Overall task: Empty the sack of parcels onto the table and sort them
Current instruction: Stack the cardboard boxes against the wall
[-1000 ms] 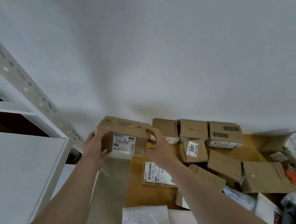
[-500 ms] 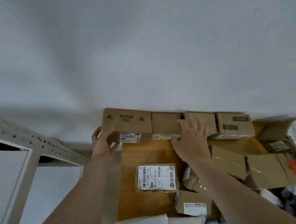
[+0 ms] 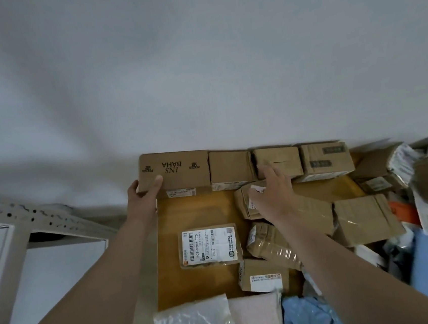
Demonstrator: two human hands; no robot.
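Left hand (image 3: 144,197) grips the big box (image 3: 179,169) at the table (image 3: 199,210) edge; a nudge from the spread right hand (image 3: 273,194) could drop it.

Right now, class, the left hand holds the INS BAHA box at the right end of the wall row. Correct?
No: the head view shows the INS BAHA box at the row's left end. The left hand does hold it.

Single head view, close, facing forward-down over table (image 3: 207,210) toward wall (image 3: 198,71).
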